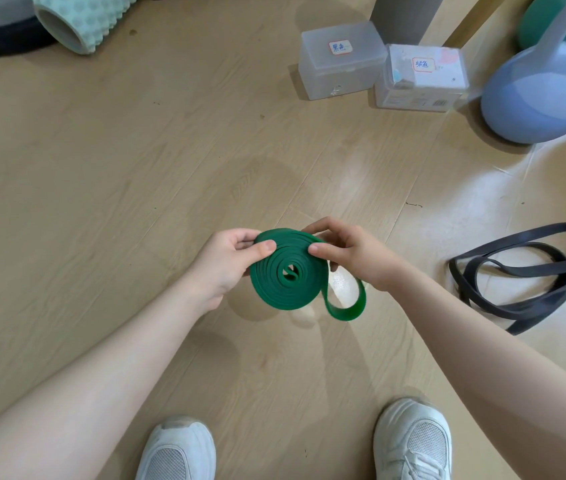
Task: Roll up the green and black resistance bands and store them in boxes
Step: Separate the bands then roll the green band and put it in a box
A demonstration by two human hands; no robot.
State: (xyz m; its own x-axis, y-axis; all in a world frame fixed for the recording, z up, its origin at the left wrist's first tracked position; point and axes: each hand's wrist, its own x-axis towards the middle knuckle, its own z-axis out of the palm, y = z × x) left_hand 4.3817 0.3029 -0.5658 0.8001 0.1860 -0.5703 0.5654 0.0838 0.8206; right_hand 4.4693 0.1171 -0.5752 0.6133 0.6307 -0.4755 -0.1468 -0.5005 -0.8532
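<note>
A broad stretch of pale wooden floor (136, 174) is left open between the hands and the two frosted plastic boxes (342, 60). The right side is crowded by a blue rounded kettlebell (537, 105) and a tangled black rubber band (523, 271); the far left corner is blocked by a mint ridged foam roller (80, 19).

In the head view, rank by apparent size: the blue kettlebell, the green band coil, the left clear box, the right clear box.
1. Blue kettlebell, partly cut off at the edge.
2. Green band coil, though it is nearer the camera.
3. Left clear box and right clear box: alike, not ranked.
</note>
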